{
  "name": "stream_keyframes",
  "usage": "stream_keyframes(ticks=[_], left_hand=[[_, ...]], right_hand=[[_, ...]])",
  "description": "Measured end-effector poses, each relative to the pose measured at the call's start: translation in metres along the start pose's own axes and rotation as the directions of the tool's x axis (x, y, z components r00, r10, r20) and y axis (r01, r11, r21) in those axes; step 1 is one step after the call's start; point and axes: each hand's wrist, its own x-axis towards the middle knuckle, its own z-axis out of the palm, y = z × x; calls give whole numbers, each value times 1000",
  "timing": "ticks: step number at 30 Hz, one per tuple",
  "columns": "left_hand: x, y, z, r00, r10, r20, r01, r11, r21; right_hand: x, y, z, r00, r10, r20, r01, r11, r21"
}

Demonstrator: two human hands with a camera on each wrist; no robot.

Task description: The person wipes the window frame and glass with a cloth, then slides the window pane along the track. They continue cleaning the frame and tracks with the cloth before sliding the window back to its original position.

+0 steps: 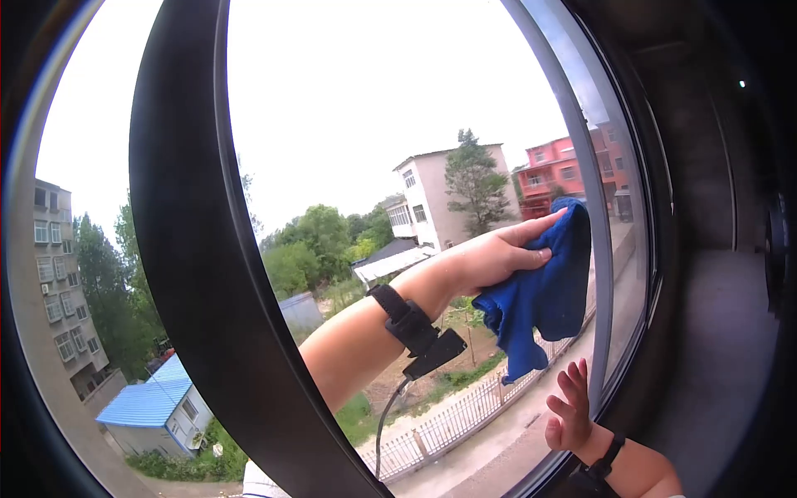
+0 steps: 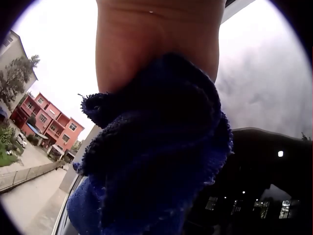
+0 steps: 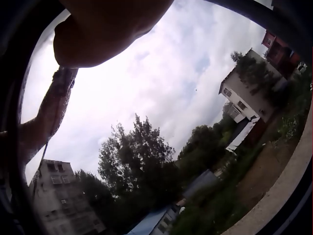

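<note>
My left arm reaches past the dark frame post, and the left hand (image 1: 506,253) grips a blue cloth (image 1: 548,290) close to the pane's right-hand frame bar. One digit lies along the cloth's top edge, and another bends over its near side. Below the hand the cloth hangs in loose folds. Bunched dark blue cloth (image 2: 156,142) covers most of that hand in the left wrist view. Lower right, my right hand (image 1: 571,411) is raised with fingers spread, apart from the cloth. Only a dark part of the right hand (image 3: 105,34) shows in the right wrist view.
A thick dark post (image 1: 178,232) stands left of the left arm, and a grey frame bar (image 1: 594,199) runs just right of the cloth. A wrist camera (image 1: 432,353) with a cable hangs at the left wrist. Outside lie buildings, trees and a white fence (image 1: 452,427).
</note>
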Motion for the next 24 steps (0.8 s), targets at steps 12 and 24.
stream_keyframes(ticks=[12, 24], left_hand=[[-174, -8, 49, 979, 41, -201, -20, 994, 105], [-360, 104, 159, -436, 718, -542, 304, 685, 662]], right_hand=[[22, -13, 4, 999, -41, 26, 41, 999, -11], [49, -14, -36, 941, -164, 296, 96, 968, 230]])
